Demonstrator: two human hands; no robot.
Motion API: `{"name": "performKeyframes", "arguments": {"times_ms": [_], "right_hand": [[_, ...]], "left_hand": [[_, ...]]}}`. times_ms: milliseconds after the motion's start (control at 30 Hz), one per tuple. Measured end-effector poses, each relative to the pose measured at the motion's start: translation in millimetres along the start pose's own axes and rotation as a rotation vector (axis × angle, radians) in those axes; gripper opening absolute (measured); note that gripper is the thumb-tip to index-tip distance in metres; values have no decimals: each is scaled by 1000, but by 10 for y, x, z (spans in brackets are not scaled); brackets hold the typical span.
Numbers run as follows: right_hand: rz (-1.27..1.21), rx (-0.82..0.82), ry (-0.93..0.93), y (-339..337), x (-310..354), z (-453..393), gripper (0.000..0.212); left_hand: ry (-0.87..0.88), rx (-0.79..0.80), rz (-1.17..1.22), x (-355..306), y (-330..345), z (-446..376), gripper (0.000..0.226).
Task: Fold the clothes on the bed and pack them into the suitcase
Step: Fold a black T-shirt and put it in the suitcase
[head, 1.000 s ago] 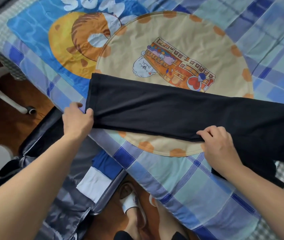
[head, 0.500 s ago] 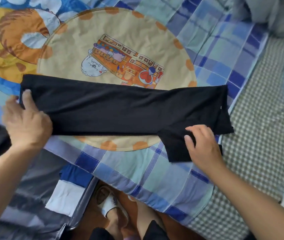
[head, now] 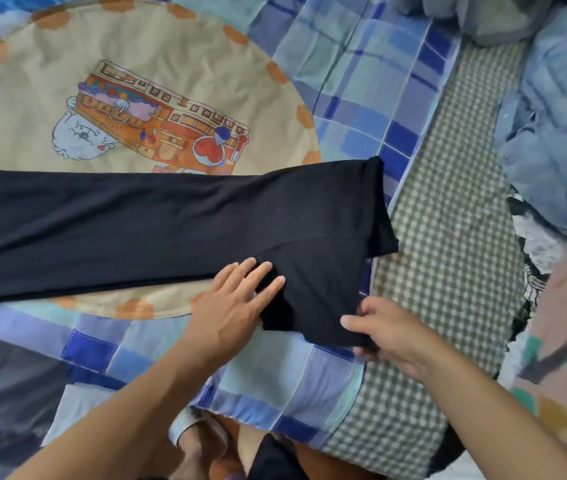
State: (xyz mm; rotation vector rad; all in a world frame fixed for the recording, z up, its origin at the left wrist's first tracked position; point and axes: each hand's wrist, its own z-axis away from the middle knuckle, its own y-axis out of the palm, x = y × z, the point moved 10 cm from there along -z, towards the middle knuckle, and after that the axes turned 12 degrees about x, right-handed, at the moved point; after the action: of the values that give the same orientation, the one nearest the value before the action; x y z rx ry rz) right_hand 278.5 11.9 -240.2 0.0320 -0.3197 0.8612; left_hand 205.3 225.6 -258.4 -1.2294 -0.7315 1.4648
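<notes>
Whereas it gripped the far trouser end before, the left hand (head: 230, 313) now presses flat-fingered beside the right hand (head: 389, 336), which pinches the black trousers' (head: 157, 220) flap.

One black garment (head: 157, 223), two hands (left (head: 230, 313), right (head: 389, 334)), one heap of clothes (head: 552, 133), one bed (head: 448, 202).

Black garment on a bed of blues and checks

The garment (head: 157, 223) across the middle is plain black. Under it, a blue plaid quilt (head: 354, 81) carries a beige round panel (head: 178, 57) edged in orange dots, with an orange-and-red cartoon print. At right lies a green-and-white gingham sheet (head: 448, 209); pale blue clothes (head: 552, 116) fill the upper right.
</notes>
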Motion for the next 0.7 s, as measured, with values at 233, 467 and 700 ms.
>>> {"name": "performKeyframes", "arguments": {"times_ms": [233,467,700], "right_hand": [[396,-458,-212,-506,466,-236,16],[1610,-414,-809,3,817,-203,97],[1395,-162,-938,-136,1139,-423,43]], "left_hand": [[116,-70,-104,152,120,312,52],[173,-164,-149,27,-121,27,27],[26,-21,705,438,-121,-98,19]]}}
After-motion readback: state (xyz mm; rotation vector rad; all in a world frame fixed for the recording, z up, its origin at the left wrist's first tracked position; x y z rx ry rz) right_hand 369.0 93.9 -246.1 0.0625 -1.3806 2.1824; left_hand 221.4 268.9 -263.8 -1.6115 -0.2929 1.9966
